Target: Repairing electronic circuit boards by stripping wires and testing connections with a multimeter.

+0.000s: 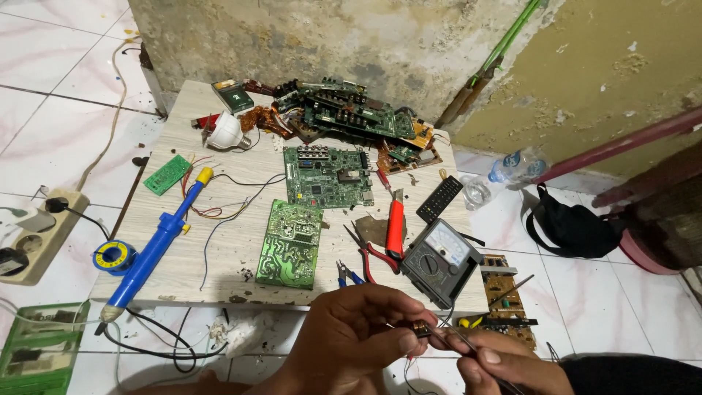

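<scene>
My left hand (351,333) pinches a small dark electronic part (421,328) between thumb and fingertips, just below the front edge of the low wooden table (219,256). My right hand (504,362) holds a thin metal tool (457,340) whose tip touches that part. Both hands meet at the bottom middle of the view. A green circuit board (290,243) lies on the table just above my left hand. An analogue multimeter (439,260) sits close above my right hand.
On the table lie a blue desoldering pump (157,245), a solder spool (115,257), pliers (365,252), a red-handled tool (395,223), a remote (439,198), a second board (327,175) and a pile of boards (351,113). A power strip (33,234) and a plastic bottle (504,172) rest on the tiled floor.
</scene>
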